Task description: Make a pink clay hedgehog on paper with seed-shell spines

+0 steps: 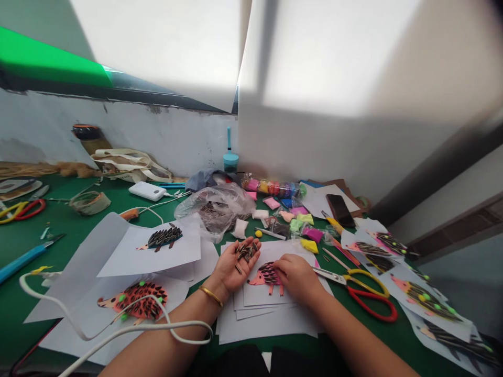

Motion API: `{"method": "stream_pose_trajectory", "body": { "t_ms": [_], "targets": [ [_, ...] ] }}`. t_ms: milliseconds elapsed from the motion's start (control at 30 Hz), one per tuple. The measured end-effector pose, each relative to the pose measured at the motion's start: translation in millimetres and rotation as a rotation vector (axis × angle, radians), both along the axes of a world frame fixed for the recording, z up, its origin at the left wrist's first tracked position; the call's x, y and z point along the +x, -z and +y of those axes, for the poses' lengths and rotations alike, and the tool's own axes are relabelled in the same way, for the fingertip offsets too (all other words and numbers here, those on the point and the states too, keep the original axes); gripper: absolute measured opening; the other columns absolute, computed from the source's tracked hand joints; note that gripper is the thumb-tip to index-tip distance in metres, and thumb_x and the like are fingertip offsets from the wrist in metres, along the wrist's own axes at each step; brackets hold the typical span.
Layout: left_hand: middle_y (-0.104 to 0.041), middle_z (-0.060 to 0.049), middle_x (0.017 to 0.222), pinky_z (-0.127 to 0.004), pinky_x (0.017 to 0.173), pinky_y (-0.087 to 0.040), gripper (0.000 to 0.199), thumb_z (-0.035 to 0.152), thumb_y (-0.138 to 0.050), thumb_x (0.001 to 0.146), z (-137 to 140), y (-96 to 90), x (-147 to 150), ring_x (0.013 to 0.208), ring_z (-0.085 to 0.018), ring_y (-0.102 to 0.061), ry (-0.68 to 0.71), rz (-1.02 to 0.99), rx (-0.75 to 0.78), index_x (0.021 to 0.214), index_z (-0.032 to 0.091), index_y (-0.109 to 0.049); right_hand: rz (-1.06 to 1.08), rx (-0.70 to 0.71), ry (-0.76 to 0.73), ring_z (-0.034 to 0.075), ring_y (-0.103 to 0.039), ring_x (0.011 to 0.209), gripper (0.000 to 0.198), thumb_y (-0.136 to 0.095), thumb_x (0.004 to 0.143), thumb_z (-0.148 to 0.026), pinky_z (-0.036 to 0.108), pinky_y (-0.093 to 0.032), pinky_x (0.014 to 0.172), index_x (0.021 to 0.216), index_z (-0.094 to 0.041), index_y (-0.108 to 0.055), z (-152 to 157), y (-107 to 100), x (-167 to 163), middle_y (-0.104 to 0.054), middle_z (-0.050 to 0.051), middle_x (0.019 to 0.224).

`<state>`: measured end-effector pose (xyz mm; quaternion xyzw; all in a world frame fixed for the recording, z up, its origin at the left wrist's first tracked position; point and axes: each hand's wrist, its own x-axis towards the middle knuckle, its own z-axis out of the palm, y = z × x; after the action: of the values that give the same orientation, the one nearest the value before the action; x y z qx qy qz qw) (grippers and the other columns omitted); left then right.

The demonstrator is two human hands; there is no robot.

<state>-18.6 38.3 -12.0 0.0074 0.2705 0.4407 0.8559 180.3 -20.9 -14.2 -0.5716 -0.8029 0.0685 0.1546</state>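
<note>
My left hand [238, 264] lies palm up, cupping a small pile of striped sunflower seeds [247, 252]. Beside it, my right hand [297, 277] is closed in a pinch, its fingertips down on the back of a pink clay hedgehog [259, 278]. Whatever those fingertips hold is hidden. Rows of seeds cover the part of the hedgehog's back that shows, and its face and legs are plain pink. The hedgehog is on a white paper sheet [251, 299], which tops a stack of papers.
Red-and-yellow scissors [356, 288] lie right of my right hand. A plastic bag of seeds [214, 209] and several clay packets [310, 246] are behind. Finished hedgehog sheets [188, 254] flank both sides. A white cable [173, 325] loops by my left forearm; a blue knife [23, 262] lies far left.
</note>
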Motion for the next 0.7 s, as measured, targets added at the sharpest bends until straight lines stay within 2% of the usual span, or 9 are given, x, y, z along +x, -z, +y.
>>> {"method": "stream_pose_trajectory", "body": {
  "t_ms": [167,400,700],
  "targets": [
    [-0.061,-0.018,0.118,-0.040,0.091,-0.053,0.029,0.024,-0.040,0.093,0,-1.2,0,0.115,-0.027,-0.057,0.000,0.003,-0.012,0.108,0.008,-0.059,0.030,-0.005,-0.009,0.018,-0.057,0.082,0.020,-0.050,0.088,-0.020,0.029,-0.039,0.075,0.089,-0.022,-0.070,1,2,0,-0.064,0.004,0.082],
    [-0.060,-0.019,0.119,-0.040,0.092,-0.052,0.030,0.023,-0.040,0.093,0,-0.6,0,0.116,-0.028,-0.056,-0.005,0.004,-0.005,0.110,0.006,-0.058,0.147,-0.019,0.069,0.017,-0.055,0.079,0.010,-0.052,0.086,-0.020,0.028,-0.039,0.069,0.089,-0.020,-0.062,-8,-8,3,-0.063,0.002,0.083],
    [-0.060,-0.018,0.119,-0.040,0.092,-0.052,0.030,0.023,-0.039,0.093,0,0.3,0,0.117,-0.028,-0.055,-0.004,0.001,-0.008,0.109,0.007,-0.058,0.131,-0.017,0.001,0.017,-0.057,0.083,0.015,-0.052,0.085,-0.015,0.028,-0.040,0.076,0.086,-0.021,-0.066,-3,0,2,-0.064,0.002,0.083]
  ]
}}
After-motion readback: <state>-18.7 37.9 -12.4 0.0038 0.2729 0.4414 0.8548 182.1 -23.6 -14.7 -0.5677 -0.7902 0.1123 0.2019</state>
